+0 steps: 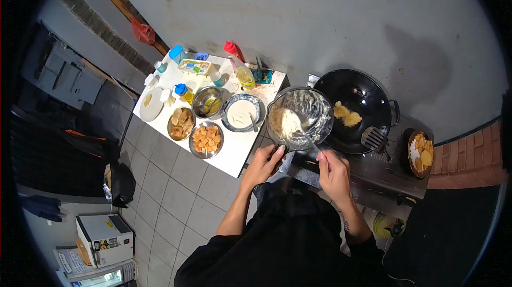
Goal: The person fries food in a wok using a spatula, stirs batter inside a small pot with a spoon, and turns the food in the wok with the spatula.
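My left hand (263, 163) grips the rim of a glass bowl (318, 107) at its lower left side. The bowl is tilted and its walls are smeared with pale batter (289, 123). My right hand (335, 172) is closed around the handle of a spoon (308, 139), whose far end sits in the batter. Just right of the bowl, partly behind it, stands a black wok (368, 92) with a yellowish fried lump (347, 115) in it. A slotted spatula (374, 139) leans in the wok near its lower right edge.
The white table (230, 160) on the left bears several bowls, bottles and a plate (151, 107). One bowl holds orange cubes (206, 139), another white batter (241, 113). Right of the wok is a dish of fried pieces (423, 154). A grey wall (330, 20) stands behind.
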The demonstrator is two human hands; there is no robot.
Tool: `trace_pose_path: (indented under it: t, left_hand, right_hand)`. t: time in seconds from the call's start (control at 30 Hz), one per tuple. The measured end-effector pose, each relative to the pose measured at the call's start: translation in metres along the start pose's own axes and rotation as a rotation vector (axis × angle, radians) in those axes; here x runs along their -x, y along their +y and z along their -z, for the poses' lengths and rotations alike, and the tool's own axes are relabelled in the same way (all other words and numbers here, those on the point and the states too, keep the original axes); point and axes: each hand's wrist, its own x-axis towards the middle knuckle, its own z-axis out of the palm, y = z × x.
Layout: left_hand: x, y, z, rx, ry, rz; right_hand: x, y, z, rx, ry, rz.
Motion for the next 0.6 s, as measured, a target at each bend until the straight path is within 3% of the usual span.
trace_pose_path:
  t: [0.2,0.27,0.6]
  left_hand:
    - [0.012,-0.005,0.006,0.051,0.009,0.1]
    - [0.015,-0.008,0.009,0.067,0.026,0.101]
    - [0.028,0.007,0.016,-0.064,0.121,0.046]
  right_hand:
    - [-0.002,-0.004,0.0,0.292,-0.156,0.249]
    - [-0.006,-0.005,0.001,0.32,-0.057,0.361]
    - [-0.004,-0.016,-0.006,0.223,-0.126,0.215]
